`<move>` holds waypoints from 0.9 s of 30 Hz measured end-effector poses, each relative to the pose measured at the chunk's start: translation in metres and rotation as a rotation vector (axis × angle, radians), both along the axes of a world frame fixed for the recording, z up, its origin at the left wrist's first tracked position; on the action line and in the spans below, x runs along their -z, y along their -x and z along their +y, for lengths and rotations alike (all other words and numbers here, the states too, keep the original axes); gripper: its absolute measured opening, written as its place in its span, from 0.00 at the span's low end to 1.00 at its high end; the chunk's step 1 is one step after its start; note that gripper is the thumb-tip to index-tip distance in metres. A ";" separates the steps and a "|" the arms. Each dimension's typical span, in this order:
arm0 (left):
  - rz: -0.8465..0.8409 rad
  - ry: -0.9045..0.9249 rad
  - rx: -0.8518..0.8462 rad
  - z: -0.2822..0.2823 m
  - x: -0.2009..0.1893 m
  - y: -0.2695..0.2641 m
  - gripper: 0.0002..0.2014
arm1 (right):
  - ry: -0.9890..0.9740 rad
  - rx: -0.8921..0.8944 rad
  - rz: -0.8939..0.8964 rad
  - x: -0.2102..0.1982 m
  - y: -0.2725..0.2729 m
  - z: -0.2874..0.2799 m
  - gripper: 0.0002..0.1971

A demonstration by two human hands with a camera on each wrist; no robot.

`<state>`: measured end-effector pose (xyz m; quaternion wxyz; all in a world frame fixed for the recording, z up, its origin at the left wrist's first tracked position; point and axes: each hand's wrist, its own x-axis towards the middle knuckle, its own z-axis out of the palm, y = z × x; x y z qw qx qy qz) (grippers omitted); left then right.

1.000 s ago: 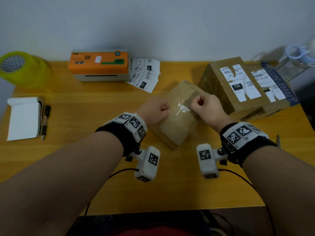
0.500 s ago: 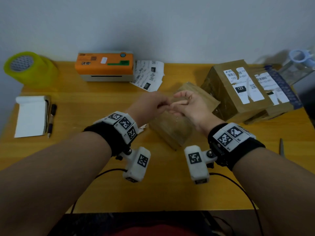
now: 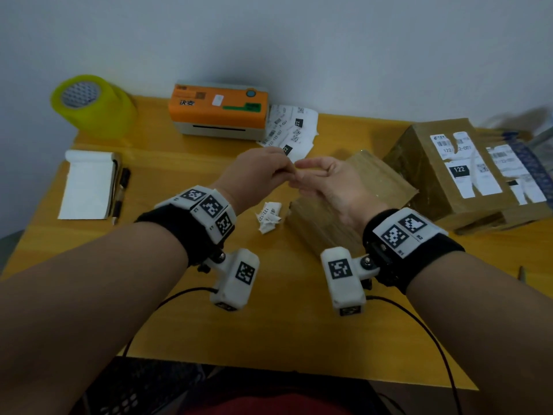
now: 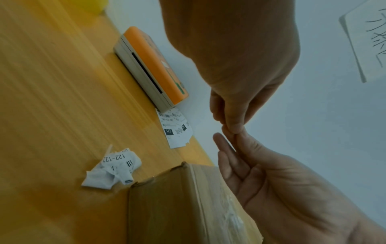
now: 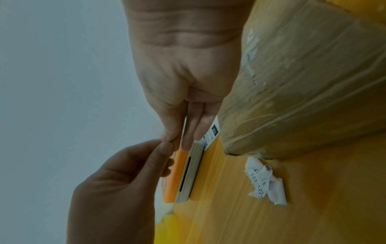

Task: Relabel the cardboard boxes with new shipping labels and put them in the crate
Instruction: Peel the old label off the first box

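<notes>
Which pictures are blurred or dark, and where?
Head view: sharp and evenly lit, though the table edges bend from the wide lens. Left wrist view: dim, table streaked by motion blur, crumpled label readable. Right wrist view: dim and soft, box tape slightly shiny.

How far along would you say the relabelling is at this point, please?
Early. Done: the near box is stripped, its old label lying crumpled beside it. In hand: the left hand picks at the right hand fingertips above the box. Left: applying fresh labels, stripping the two labelled boxes, crating.
</notes>
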<state>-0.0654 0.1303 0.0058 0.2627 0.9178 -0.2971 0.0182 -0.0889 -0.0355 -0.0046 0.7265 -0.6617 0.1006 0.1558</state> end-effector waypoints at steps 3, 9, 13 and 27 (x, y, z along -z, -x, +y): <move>0.033 0.006 0.020 0.001 0.003 -0.001 0.08 | -0.050 -0.032 0.030 0.000 -0.003 0.000 0.05; 0.325 0.023 -0.213 -0.002 0.024 -0.004 0.06 | 0.148 -0.049 0.046 0.007 -0.014 0.005 0.03; 0.582 -0.188 -0.294 0.003 0.043 -0.008 0.11 | 0.547 -0.007 -0.101 0.016 -0.025 -0.005 0.06; 0.594 -0.640 -0.154 -0.017 0.084 -0.008 0.11 | 0.965 -0.147 -0.398 0.038 -0.025 -0.018 0.09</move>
